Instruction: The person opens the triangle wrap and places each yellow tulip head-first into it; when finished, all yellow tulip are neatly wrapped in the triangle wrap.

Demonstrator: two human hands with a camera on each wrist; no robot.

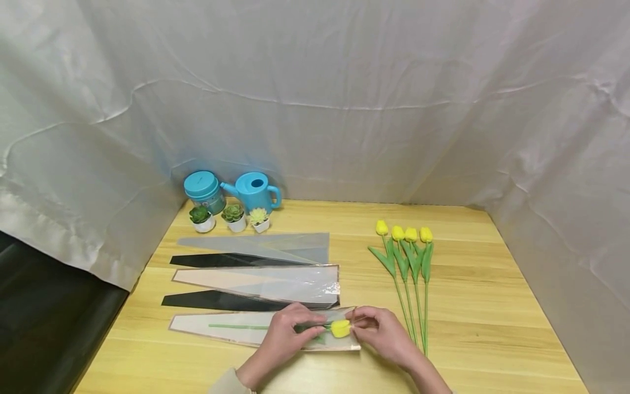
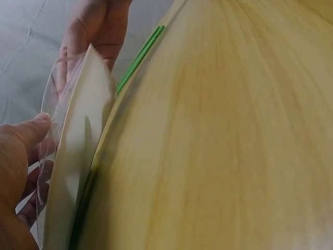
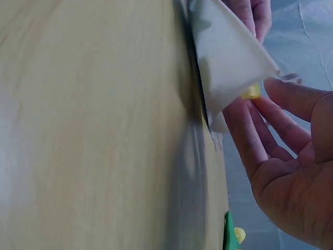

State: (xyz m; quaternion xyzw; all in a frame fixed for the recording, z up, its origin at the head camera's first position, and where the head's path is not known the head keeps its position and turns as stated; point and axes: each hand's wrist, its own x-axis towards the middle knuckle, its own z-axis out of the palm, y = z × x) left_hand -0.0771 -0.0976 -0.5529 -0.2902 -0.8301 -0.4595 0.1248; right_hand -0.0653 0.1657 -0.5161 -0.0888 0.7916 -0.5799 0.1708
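Note:
A yellow artificial tulip [image 1: 340,329] lies in a clear-fronted flower sleeve [image 1: 192,323] near the table's front, its green stem running left towards the narrow end. My left hand [image 1: 290,331] pinches the sleeve's film beside the bloom; the left wrist view shows its thumb against the clear plastic. At the wide end, my right hand [image 1: 381,331] pinches the sleeve's edge next to the tulip head. In the right wrist view a little yellow of the bloom shows between the sleeve and the right fingers [image 3: 268,112]. Part of the leaves is hidden by the left hand.
More flower sleeves [image 1: 256,276] lie overlapped behind the hands. Several yellow tulips [image 1: 410,262] lie side by side to the right. At the back left stand a blue watering can [image 1: 253,191], a blue lidded tin [image 1: 203,189] and small potted succulents [image 1: 233,218].

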